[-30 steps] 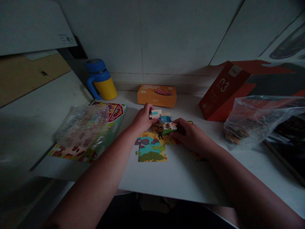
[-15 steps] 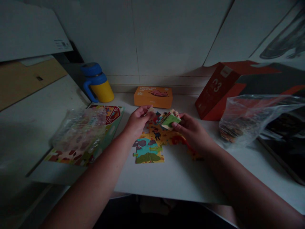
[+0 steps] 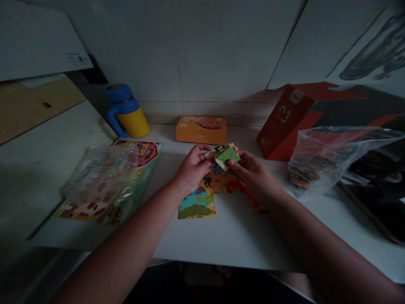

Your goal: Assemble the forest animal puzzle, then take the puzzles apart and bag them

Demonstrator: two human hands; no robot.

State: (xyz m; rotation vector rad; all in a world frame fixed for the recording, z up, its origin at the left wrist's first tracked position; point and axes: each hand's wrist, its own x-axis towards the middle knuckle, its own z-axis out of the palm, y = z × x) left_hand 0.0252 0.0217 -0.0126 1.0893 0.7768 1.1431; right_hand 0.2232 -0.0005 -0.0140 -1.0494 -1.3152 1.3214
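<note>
The left hand (image 3: 193, 169), pinching a pale piece (image 3: 209, 155), has drawn in to the stack (image 3: 228, 155) gripped by the right hand (image 3: 255, 171), so both meet above the puzzle (image 3: 200, 205), partly covering it. Beyond, on the tabletop (image 3: 237, 240), lie the box (image 3: 201, 134), mug (image 3: 134, 121) and bag (image 3: 311, 169), obstructing neither.

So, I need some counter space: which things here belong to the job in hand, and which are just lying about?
Belonging:
stack of puzzle pieces in the right hand
pale piece at the left hand
joined puzzle section
probably the orange puzzle box

Apparently lying about:
blue-and-yellow jug
red box
picture sheet under clear wrapping
clear bag, contents uncertain
</note>
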